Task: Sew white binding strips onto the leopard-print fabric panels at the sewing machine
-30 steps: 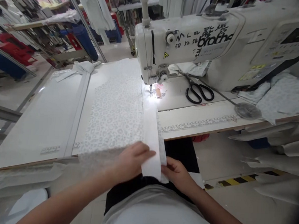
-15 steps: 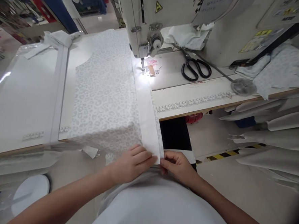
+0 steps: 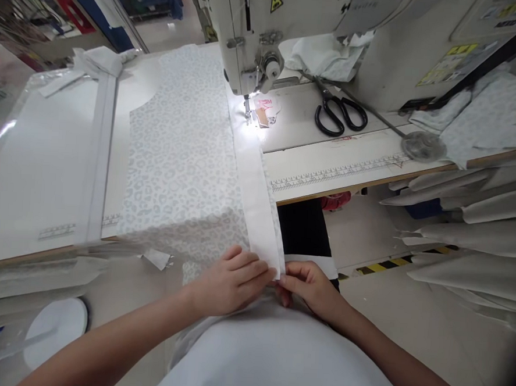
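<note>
A white fabric strip (image 3: 257, 202) lies along the right edge of a pale leopard-print fabric panel (image 3: 180, 171), running from under the needle of a Brother sewing machine (image 3: 254, 35) toward my body. My left hand (image 3: 230, 281) presses the near end of the strip from the left. My right hand (image 3: 309, 286) pinches that end from the right, and the two hands nearly touch. The panel's near part hangs over the table edge. Black-handled scissors (image 3: 339, 116) lie on the machine table, well beyond both hands.
A wide white board (image 3: 45, 162) with a ruler strip sits left of the panel. Pale folded cloth (image 3: 485, 119) is piled at the table's right end, and pale garment pieces (image 3: 478, 235) hang below it. A round white stool top (image 3: 55, 332) shows at lower left.
My view has tilted down, so the machine sits higher in the picture. Both hands have drawn closer to my body, with the strip's near end now pinched between them and the fabric lying straighter.
</note>
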A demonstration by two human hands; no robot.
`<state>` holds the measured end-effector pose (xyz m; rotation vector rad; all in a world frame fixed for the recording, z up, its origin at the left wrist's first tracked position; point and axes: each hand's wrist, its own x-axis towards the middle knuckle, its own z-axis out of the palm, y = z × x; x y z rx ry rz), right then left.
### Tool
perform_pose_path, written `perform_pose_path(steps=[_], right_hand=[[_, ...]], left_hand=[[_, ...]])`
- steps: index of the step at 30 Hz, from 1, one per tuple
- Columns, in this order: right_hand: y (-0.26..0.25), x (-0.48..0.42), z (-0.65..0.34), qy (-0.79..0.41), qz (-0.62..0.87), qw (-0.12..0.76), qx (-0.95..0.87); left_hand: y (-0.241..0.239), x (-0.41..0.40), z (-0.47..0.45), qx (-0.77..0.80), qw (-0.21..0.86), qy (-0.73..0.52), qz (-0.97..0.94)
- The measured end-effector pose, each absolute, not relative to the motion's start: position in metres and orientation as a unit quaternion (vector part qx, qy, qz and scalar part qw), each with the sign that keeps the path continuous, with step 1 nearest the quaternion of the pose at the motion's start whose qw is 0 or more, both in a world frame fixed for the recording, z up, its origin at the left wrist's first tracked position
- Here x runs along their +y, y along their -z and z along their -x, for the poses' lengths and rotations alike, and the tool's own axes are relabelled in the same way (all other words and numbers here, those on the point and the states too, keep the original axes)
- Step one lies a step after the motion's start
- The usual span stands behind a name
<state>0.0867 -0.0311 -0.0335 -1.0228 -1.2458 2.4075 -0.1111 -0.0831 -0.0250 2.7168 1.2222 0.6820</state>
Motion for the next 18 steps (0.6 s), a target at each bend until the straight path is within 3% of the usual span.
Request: perform_pose_path(steps=[6,11,14,18], right_hand=[[0.038,-0.032,-0.095,-0.815,0.33,0.131,-0.457],[0.023,-0.02,-0.105,-0.446,0.289,0.315,-0.787],[0.017,-0.011,-0.1,-0.297,0.172,0.307,-0.888],[0.008,-0.003,-0.091,-0.255,0.119,0.278,-0.918]], left_hand=[[0.032,-0.084,0.106,0.419,0.026,-0.26,-0.87],[0.028,-0.082,0.103,0.426,0.084,-0.299,-0.85],[0.02,-0.082,0.1,0.428,0.097,-0.311,-0.843],[-0.001,-0.068,0.105,0.428,0.223,-0.328,-0.812]])
